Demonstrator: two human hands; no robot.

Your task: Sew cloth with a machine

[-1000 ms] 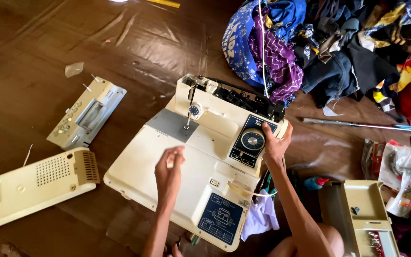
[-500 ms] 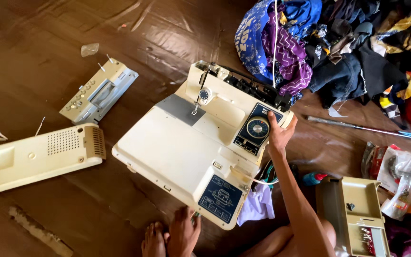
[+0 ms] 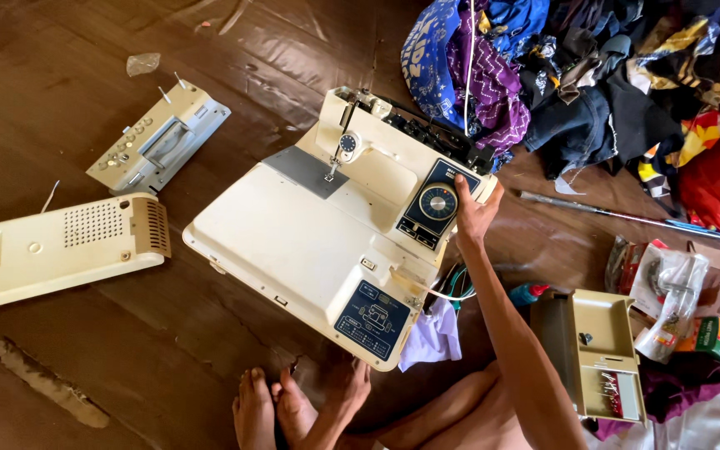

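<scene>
head view: cream sewing machine (image 3: pixel 327 242) long axis lower-left to upper-right, right hand (image 3: pixel 475 215) gripping its upper-right end

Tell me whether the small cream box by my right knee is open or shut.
Open. The cream box has no lid over it, and its inner compartments show, with a few small parts lying inside.

Single view, head-worn camera, looking steeply down at the wooden floor (image 3: pixel 60 358) from above the seated person. Moderately near: the sewing machine (image 3: pixel 327 242) fills mid-frame, the person's feet (image 3: pixel 272 412) at the bottom edge, the cloth pile (image 3: pixel 593 92) at top right. No second view.
</scene>
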